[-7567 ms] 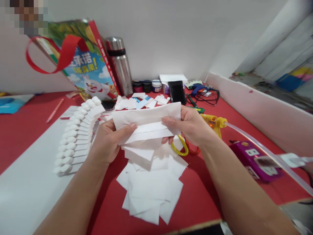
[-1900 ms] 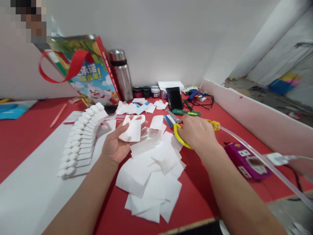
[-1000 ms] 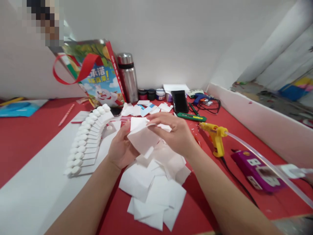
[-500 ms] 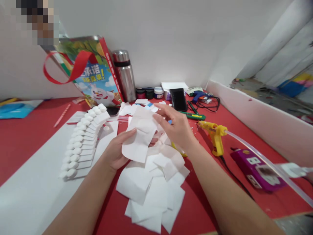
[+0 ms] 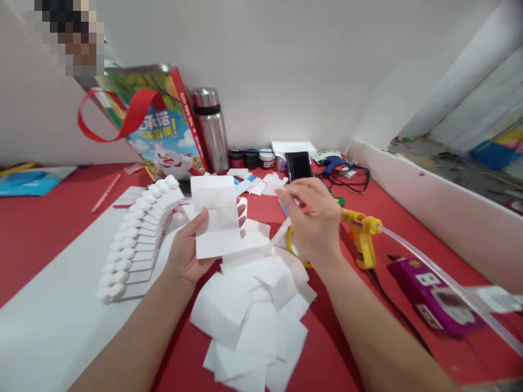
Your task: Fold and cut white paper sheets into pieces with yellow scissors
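Observation:
My left hand point(image 5: 186, 253) is raised over the red table point(image 5: 49, 223) and pinches a white rectangle of paper point(image 5: 216, 220) between thumb and fingers, held upright. My right hand point(image 5: 314, 218), slightly blurred, has its fingers curled over the yellow-handled scissors point(image 5: 291, 246); one handle loop shows below the palm. Under both hands lies a loose pile of white paper squares point(image 5: 253, 316).
A row of white rounded-tip strips point(image 5: 134, 234) lies on a white board point(image 5: 44, 321) at left. A yellow glue gun point(image 5: 363, 235) and purple power strip point(image 5: 429, 288) sit at right. At the back stand a gift box point(image 5: 163, 136), steel flask point(image 5: 210, 130), jars point(image 5: 251, 158) and phone point(image 5: 298, 163).
My right hand let go of the paper and dropped right onto the scissors. My left hand now holds the paper piece alone, turned upright.

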`<state>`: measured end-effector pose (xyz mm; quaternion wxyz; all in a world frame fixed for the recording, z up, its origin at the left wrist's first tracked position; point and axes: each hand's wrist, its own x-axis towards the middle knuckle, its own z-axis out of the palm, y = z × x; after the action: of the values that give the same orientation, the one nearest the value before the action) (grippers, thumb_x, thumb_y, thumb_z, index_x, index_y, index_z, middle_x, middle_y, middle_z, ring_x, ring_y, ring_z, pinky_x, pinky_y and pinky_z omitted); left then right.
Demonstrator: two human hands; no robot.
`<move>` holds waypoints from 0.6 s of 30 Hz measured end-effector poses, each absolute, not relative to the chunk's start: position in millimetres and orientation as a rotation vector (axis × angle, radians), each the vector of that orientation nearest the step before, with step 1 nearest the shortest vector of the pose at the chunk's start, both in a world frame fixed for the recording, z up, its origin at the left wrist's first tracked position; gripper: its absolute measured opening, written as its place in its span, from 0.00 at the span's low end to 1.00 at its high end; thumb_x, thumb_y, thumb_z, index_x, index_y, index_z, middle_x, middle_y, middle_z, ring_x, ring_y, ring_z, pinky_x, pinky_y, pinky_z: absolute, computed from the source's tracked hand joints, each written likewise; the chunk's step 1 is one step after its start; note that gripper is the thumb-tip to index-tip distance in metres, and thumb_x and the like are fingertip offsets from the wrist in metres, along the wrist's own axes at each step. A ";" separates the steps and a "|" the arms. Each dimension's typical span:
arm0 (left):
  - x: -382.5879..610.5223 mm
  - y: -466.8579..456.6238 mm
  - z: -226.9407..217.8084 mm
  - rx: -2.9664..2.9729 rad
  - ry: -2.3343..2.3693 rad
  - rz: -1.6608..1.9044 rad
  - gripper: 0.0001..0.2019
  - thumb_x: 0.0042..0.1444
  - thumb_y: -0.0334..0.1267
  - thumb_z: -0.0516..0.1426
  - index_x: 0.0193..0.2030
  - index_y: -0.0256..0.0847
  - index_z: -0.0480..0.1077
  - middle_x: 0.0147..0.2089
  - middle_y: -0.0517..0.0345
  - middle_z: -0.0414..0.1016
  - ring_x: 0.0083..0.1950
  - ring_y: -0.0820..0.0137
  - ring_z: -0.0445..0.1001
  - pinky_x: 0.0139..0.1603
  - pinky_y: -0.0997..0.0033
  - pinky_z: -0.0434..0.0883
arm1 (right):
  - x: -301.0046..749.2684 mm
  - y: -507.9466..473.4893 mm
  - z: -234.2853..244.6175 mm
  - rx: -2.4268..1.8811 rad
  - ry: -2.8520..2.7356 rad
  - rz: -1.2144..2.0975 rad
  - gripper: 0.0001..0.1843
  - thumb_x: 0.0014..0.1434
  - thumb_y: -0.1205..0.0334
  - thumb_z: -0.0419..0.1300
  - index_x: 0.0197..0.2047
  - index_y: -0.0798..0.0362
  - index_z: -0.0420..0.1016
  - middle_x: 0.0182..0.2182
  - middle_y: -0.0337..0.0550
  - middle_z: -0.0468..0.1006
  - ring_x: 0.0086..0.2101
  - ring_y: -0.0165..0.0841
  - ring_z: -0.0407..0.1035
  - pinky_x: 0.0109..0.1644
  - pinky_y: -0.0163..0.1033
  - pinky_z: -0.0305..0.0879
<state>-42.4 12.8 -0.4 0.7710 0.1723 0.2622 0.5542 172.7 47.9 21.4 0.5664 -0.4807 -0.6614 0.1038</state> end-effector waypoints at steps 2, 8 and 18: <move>-40.8 12.9 2.0 0.360 0.583 1.234 0.27 0.70 0.42 0.52 0.72 0.35 0.61 0.60 0.38 0.78 0.61 0.48 0.77 0.64 0.43 0.72 | 172.4 44.3 28.7 -1.103 -1.196 0.641 0.09 0.61 0.54 0.66 0.38 0.52 0.81 0.34 0.42 0.79 0.33 0.34 0.73 0.39 0.41 0.72; -23.6 2.8 22.3 0.293 0.688 1.205 0.26 0.71 0.42 0.50 0.73 0.34 0.60 0.56 0.41 0.81 0.60 0.49 0.78 0.63 0.47 0.73 | 145.8 26.6 25.9 -0.922 -0.855 1.443 0.12 0.53 0.54 0.70 0.36 0.50 0.75 0.25 0.33 0.76 0.22 0.27 0.68 0.26 0.33 0.68; -11.0 -3.0 13.8 0.335 0.539 1.045 0.26 0.71 0.48 0.50 0.70 0.37 0.64 0.58 0.44 0.80 0.61 0.51 0.78 0.65 0.51 0.72 | 142.7 27.4 13.7 -1.023 -1.011 1.309 0.12 0.58 0.52 0.66 0.40 0.49 0.75 0.28 0.37 0.80 0.26 0.32 0.74 0.31 0.38 0.73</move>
<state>-11.0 -3.0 13.8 0.8190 0.1570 0.2530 0.4905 142.7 27.4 13.7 0.5634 -0.4345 -0.4296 0.5561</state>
